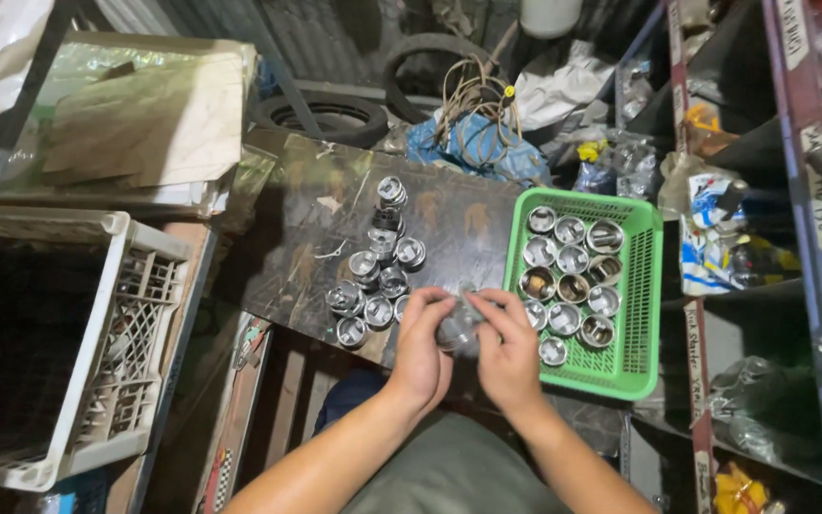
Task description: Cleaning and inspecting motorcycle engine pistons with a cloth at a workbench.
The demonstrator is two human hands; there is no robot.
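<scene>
Both hands are gripping one metal cup [457, 330] between them, left hand [420, 345] and right hand [503, 352], green basket [641, 286] sitting just to the right.

Item: one metal piston [457, 328], silver-grey, short and cylindrical, dull in finish. It was held between the left hand [420, 345] and the right hand [506, 350], above the near edge of a dark worn board [449, 224]. It was largely covered by the fingers and blurred; its tilt and open end could not be made out.
</scene>
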